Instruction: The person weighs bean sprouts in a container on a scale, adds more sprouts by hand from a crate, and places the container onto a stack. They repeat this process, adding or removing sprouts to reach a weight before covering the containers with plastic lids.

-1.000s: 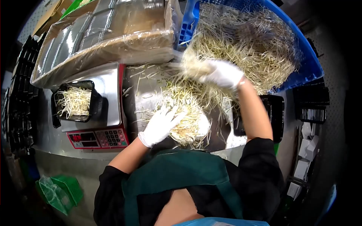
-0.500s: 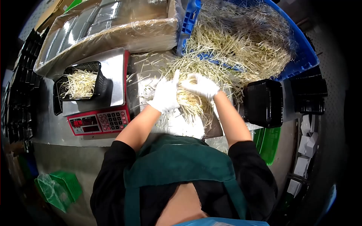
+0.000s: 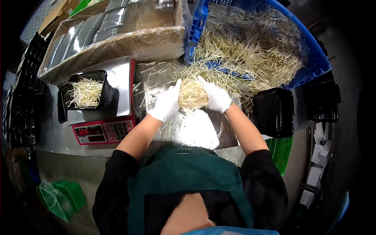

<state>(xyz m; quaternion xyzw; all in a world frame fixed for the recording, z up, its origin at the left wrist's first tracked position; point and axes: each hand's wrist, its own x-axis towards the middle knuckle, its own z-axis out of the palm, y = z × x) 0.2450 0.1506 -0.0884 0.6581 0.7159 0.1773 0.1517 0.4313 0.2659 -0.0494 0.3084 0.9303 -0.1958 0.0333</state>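
The head camera looks down on two white-gloved hands cupping a rounded, tangled clump of bean sprouts (image 3: 192,94) between them, over the steel worktop (image 3: 196,129). The left hand (image 3: 166,102) presses its palm against the clump's left side and the right hand (image 3: 215,97) closes around its right side, so both grip the one bundle. Loose, stringy pale sprouts lie scattered on the shiny metal around the hands. Behind them, a blue plastic crate (image 3: 313,58) with a slotted wall holds a large heap of the same sprouts. To the left, a black plastic tray (image 3: 102,84), partly filled with sprouts, sits on the flat steel platform of a red-fronted digital scale (image 3: 103,131). An empty-looking black tray (image 3: 274,111) stands to the right. A plastic-wrapped cardboard box (image 3: 117,33) lies behind the scale.
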